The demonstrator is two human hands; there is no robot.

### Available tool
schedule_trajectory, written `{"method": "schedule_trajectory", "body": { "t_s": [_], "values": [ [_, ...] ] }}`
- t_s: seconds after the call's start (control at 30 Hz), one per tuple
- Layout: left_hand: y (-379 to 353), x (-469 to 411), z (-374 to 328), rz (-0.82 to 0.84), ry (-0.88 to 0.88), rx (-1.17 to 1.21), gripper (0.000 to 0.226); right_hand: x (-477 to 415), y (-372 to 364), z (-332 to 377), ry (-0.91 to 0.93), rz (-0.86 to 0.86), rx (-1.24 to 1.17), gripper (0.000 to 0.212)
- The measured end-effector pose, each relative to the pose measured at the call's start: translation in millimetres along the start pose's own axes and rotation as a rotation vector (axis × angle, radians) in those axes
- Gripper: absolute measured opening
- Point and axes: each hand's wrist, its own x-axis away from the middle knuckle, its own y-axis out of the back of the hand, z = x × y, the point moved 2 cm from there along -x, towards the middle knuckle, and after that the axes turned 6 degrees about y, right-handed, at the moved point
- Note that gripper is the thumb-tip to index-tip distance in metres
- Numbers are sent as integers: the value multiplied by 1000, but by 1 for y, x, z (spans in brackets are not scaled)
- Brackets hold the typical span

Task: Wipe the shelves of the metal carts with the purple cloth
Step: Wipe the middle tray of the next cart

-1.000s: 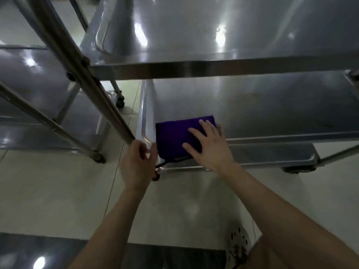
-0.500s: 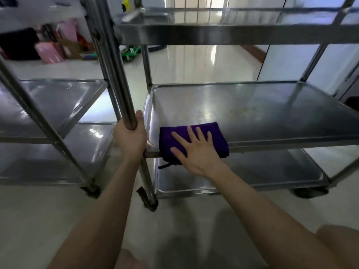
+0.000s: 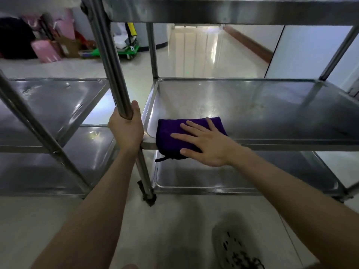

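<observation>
At the near-left corner of the middle shelf (image 3: 272, 109), the purple cloth (image 3: 171, 136) lies long-side left-to-right under my right hand (image 3: 207, 144), fingers spread flat on it. The rest of the shelf runs right and far. My left hand (image 3: 125, 131) grips the post (image 3: 110, 70) just left.

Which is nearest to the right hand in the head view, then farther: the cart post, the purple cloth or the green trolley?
1. The purple cloth: directly under the right hand, at the shelf's front left corner.
2. The cart post: just to the left, gripped by the left hand.
3. The green trolley: far behind, to the left.
</observation>
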Motion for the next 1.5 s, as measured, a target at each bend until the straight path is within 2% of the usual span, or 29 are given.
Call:
{"method": "schedule_trajectory", "body": {
  "t_s": [0.07,0.17,0.23,0.37,0.43,0.5,0.6,0.7,0.77,0.9,0.97,1.03,1.1,1.17,1.23,1.37,1.43,1.5],
  "values": [
    [-4,-4,1,-10,-2,9,39,-11,4,-13,42,43,-1,65],
    [-6,-10,10,-3,-13,-3,39,-46,0,-26,67,99,-64,77],
    [-6,-14,16,-6,-21,-21,47,-77,-3,-46,43,102,-117,76],
    [-7,-14,17,-60,-24,-37,53,-150,14,-103,-194,76,-83,70],
    [-6,-15,15,-62,-19,-29,52,-173,18,-106,-262,105,-72,64],
    [-4,-14,12,-52,-18,-26,55,-172,13,-88,-199,127,-71,58],
    [-1,-11,8,-30,-37,-18,54,-130,-6,-57,49,133,-57,51],
    [0,-7,9,8,-28,-4,59,-106,-9,-56,203,135,-111,54],
    [-3,-4,10,14,-33,-14,59,-130,2,-81,141,143,-92,60],
    [-8,-5,9,17,-22,-4,59,-202,26,-113,-177,158,-36,61],
    [-10,-7,10,7,-17,0,59,-215,25,-101,-199,137,-41,60],
    [-10,-8,10,11,-9,4,55,-194,14,-78,-117,131,-67,60],
    [-9,-9,11,17,2,5,55,-150,-4,-59,70,122,-84,59],
    [-9,-11,12,9,17,-12,54,-104,-10,-65,185,119,-118,54],
    [-10,-10,12,-7,40,-26,50,-77,0,-111,57,133,-121,53],
    [-12,-11,18,-15,62,-15,48,-57,15,-201,-453,142,-7,63],
    [-16,-12,21,-26,58,-19,48,-76,16,-195,-577,77,-81,65],
    [-18,-13,25,-37,59,-24,49,-115,13,-151,-543,45,-123,74]
  ]
}}
